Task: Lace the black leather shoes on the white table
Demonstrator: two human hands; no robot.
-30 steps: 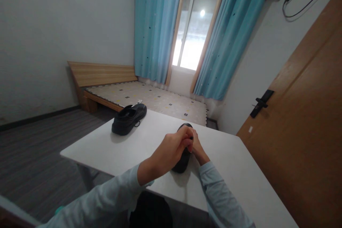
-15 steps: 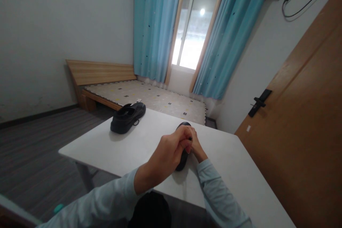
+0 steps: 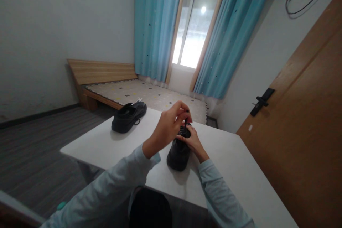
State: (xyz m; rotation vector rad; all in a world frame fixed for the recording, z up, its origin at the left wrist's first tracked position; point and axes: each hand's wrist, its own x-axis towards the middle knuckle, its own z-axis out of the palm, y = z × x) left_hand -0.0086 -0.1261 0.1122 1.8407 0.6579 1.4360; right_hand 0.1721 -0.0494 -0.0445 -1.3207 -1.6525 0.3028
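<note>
Beneath the left hand (image 3: 170, 124), pinching its lace (image 3: 186, 123), sits a black shoe (image 3: 178, 156) the right hand (image 3: 194, 141) grips.

Left hand (image 3: 167, 124) pinches, raised above the right hand (image 3: 195, 142).

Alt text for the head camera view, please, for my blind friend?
A left hand pinches a thin black lace above a low black shoe, which the right hand touches on a white table; another black shoe stands farther left.

The hands (image 3: 165, 127) hold a black shoe (image 3: 178, 156) and its lace (image 3: 185, 123).
</note>
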